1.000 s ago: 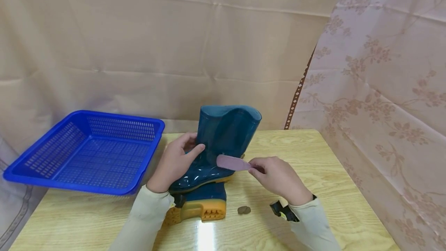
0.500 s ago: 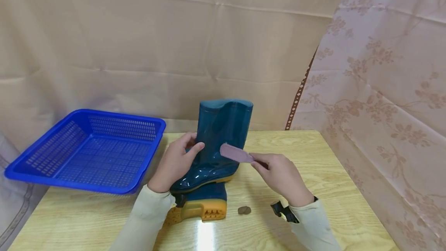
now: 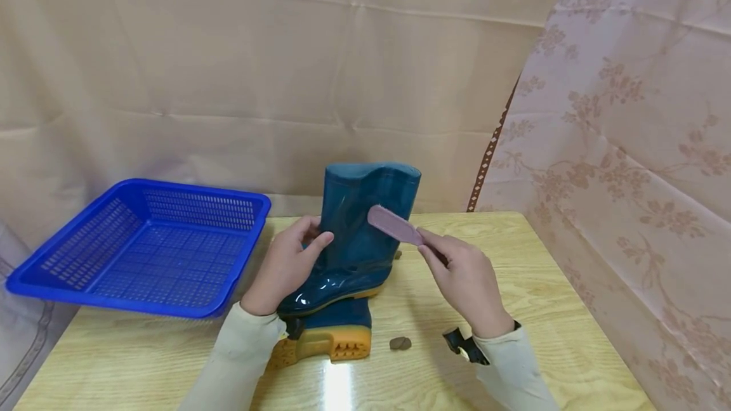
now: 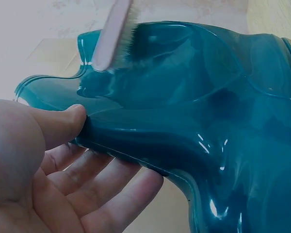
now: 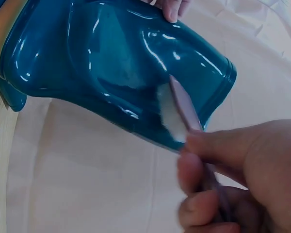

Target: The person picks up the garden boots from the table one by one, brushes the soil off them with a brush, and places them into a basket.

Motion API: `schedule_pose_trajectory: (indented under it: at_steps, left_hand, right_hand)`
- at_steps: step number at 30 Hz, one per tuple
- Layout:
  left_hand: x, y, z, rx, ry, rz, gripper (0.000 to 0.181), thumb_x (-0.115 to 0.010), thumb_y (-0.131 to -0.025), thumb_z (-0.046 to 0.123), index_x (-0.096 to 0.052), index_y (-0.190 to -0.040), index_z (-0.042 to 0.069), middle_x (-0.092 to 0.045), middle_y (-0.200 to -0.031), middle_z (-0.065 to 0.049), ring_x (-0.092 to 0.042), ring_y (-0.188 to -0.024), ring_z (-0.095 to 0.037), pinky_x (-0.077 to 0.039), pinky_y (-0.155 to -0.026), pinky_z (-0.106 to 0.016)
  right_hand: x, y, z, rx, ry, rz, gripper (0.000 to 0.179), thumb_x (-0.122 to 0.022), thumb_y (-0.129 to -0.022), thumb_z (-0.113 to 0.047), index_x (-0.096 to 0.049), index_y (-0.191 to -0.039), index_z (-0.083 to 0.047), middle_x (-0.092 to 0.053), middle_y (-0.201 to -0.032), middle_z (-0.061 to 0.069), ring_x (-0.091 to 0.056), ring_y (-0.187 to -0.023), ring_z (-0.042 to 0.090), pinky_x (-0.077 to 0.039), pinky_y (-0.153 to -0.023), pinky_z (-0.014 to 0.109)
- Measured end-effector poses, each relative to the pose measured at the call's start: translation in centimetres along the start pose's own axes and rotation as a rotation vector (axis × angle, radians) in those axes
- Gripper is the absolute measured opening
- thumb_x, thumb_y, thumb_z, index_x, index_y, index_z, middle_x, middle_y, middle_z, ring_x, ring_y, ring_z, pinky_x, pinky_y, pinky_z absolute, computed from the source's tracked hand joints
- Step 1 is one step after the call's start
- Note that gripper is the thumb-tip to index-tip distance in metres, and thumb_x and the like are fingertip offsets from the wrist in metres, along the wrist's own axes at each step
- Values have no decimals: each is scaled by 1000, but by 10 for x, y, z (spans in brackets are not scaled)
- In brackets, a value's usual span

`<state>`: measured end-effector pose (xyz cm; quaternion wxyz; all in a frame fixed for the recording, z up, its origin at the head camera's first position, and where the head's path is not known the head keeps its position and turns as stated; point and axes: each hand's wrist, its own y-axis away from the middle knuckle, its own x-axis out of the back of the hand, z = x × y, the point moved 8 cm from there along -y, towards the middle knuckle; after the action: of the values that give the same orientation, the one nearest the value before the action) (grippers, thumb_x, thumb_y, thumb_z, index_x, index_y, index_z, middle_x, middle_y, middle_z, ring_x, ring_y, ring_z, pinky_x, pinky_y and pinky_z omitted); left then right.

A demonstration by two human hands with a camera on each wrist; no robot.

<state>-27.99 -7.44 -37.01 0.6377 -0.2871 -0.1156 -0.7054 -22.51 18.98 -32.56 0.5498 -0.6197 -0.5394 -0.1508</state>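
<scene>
Right in front of the person, the teal rubber boot [image 3: 360, 221] stands over the table [image 3: 548, 335], toe to the left, its tall shaft leaning a touch to the right. And there's the left hand [image 3: 291, 265], steadying it: thumb on the near face of the shaft, fingers wrapped behind the edge, a proper grip. Across to the right hand [image 3: 471, 281], and it has the mauve brush [image 3: 395, 225] by the handle end, fingers and thumb pinched about it. The pale bristles [image 5: 170, 112] are up against the shaft, on its upper half, the brush slanting up and to the left. What a shine on that rubber, bright glints all over the instep!

Just below, a second boot [image 3: 348, 338] lies on its side, orange sole facing the person, partly hidden under the first; whether the two touch, I can't tell from here. To its right, small brown lumps [image 3: 400, 343] sit on the wood, and another brown bit [image 3: 398, 255] peeks out behind the boot's heel side. Over on the left, a blue plastic basket [image 3: 114, 304], wide and shallow with latticed walls. Behind everything hangs a beige curtain [image 3: 228, 62], and a flower-patterned curtain [image 3: 639, 113] closes off the right.
</scene>
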Motion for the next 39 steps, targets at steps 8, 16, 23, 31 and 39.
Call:
schedule_pose_trajectory:
  at_steps: [8,16,23,31,39]
  left_hand:
    - [-1,0,-2,14,-10,2,30,-62,-105,32,-63,-131,17,-71,-113,-4,-64,-103,-24,-57,-90,-47]
    - [0,1,-3,11,-7,0,30,-61,-105,33,-63,-131,17,-71,-113,-3,-64,-103,-24,-56,-90,-47]
    - [0,0,-2,9,-1,-4,30,-61,-105,33,-63,-131,17,-71,-112,-3,-64,-104,-23,-56,-92,-49]
    - [-2,-1,0,6,-5,-8,31,-62,-105,33,-63,-132,17,-71,-115,-3,-64,-106,-24,-56,-93,-50]
    - [-1,0,0,1,0,3,30,-62,-105,32,-64,-131,17,-71,-113,-3,-64,-104,-24,-56,-92,-49]
  right_hand:
    - [-26,4,4,-115,-61,-311,24,-72,-99,-18,-78,-122,-15,-78,-103,1,-46,-53,7,-32,-47,24]
    - [-32,6,3,-89,-38,-355,22,-74,-98,-19,-79,-119,-18,-78,-100,-3,-47,-54,5,-34,-49,24]
    - [-4,0,2,-27,-15,-12,28,-75,-97,-18,-77,-124,-13,-78,-99,3,-53,-62,8,-40,-52,26]
    - [-15,2,7,-90,-34,-153,27,-73,-98,-19,-77,-125,-15,-78,-104,2,-52,-60,7,-35,-48,24]
    - [-20,3,0,-8,-30,-208,27,-74,-98,-20,-77,-124,-18,-78,-101,-3,-48,-57,5,-33,-49,23]
